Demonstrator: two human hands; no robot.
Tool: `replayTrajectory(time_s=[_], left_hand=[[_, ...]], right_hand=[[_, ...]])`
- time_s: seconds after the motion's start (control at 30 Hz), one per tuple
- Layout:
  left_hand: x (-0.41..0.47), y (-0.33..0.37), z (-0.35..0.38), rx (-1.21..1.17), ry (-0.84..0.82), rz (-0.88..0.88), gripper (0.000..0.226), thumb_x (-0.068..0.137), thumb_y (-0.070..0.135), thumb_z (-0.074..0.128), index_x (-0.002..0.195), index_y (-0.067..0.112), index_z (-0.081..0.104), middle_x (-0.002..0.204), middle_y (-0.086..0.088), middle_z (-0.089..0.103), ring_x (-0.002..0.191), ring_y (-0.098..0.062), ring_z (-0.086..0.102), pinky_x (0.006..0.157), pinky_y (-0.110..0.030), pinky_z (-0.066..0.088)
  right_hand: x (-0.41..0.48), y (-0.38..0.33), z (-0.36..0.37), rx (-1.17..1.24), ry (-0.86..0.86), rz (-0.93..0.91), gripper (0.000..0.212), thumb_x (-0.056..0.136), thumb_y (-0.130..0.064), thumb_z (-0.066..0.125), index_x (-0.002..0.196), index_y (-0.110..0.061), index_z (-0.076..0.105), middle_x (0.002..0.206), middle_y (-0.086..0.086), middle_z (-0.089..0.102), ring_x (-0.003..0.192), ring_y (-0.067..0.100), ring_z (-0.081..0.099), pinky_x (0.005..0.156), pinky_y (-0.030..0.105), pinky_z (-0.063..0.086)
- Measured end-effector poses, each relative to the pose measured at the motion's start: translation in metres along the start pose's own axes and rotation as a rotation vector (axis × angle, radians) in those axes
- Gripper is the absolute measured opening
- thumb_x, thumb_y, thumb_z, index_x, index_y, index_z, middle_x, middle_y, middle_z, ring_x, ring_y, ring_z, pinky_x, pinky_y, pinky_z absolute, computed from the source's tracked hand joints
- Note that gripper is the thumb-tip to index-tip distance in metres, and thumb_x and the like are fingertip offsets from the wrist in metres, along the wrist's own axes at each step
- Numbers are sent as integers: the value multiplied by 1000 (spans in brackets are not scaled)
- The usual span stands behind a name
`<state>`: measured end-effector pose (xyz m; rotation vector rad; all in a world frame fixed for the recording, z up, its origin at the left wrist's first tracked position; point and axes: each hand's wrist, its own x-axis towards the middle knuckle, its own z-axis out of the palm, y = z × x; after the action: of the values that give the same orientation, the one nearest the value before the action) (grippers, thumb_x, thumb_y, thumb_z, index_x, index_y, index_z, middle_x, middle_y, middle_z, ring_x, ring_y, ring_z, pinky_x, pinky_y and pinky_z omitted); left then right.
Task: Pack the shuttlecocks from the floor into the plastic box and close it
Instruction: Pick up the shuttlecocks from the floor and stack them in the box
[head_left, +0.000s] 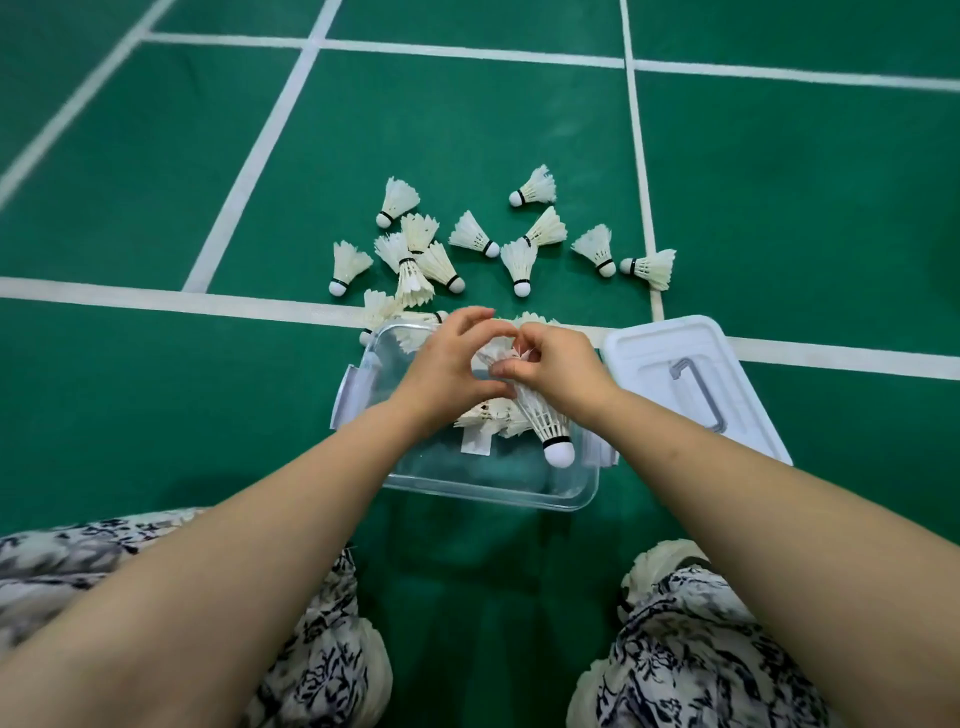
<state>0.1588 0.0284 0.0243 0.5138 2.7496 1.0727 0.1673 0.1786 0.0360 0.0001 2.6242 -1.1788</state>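
A clear plastic box (493, 493) stands open on the green floor in front of me. Both hands hover over it. My right hand (556, 369) grips a white feather shuttlecock (545, 423) by its feathers, cork pointing down toward me. My left hand (452, 364) pinches the same feathers from the left. A few shuttlecocks (488, 415) lie inside the box under my hands. Several more shuttlecocks (519, 260) are scattered on the floor just beyond the box. The white lid (691, 374) lies flat to the box's right.
White court lines (156, 299) cross the green floor. My knees in patterned black-and-white fabric (691, 649) are at the bottom left and right, close to the box. Bare floor stretches left and right of the box.
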Motion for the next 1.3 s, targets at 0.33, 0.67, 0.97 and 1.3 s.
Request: replayTrajectory(time_s=[0.33,0.67,0.97,1.3], left_hand=[[-14,0,4,-50,114,-57,20,71,16,77,77,1,65,117,-6,55,108,-15,49,85,-17,33],[-33,-16,48,-154,-259,-389,30,72,14,76,57,21,51,56,7,46,63,-15,42,52,-18,28],[-14,-18,84,-111,-531,-649,14,80,8,67,74,11,55,78,-9,58,63,-19,55,61,-30,54],[-6,-27,100,179,-770,-705,15,80,13,65,85,12,51,62,-5,56,52,-18,53,50,-24,46]], right_hand=[[-21,-3,-16,61,94,-54,39,74,-34,77,103,-17,57,59,-6,45,55,7,41,58,28,34],[-9,14,-28,244,300,12,33,79,-29,74,104,-21,54,59,-4,41,54,9,38,53,21,33],[3,35,-22,244,278,59,31,80,-30,72,101,-23,51,58,-3,41,53,10,38,50,18,32],[13,48,-22,277,278,93,27,80,-31,71,98,-24,52,58,-3,41,53,10,38,53,22,33]])
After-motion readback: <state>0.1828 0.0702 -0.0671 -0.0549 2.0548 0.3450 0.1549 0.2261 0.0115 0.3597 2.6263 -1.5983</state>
